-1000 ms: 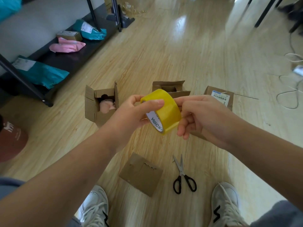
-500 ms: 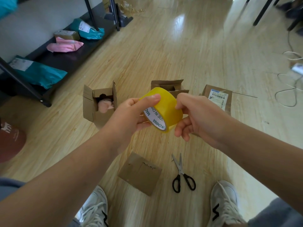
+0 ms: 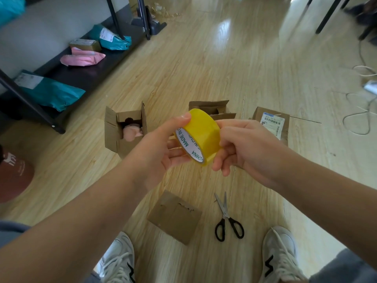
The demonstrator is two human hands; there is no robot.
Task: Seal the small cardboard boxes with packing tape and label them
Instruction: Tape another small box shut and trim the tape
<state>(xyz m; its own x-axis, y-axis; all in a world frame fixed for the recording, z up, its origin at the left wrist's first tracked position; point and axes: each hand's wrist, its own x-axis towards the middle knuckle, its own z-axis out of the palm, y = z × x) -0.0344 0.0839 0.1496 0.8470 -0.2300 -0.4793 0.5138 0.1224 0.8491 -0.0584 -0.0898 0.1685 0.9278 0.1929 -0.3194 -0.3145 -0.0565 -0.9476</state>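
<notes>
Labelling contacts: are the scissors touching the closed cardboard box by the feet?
Apart. Head view shows a strip of bare floor between the scissors and the closed cardboard box.

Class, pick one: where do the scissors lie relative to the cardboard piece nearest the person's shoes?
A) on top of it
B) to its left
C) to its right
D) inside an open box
C: the scissors lie on the floor right of the cardboard piece, apart from it.
</notes>
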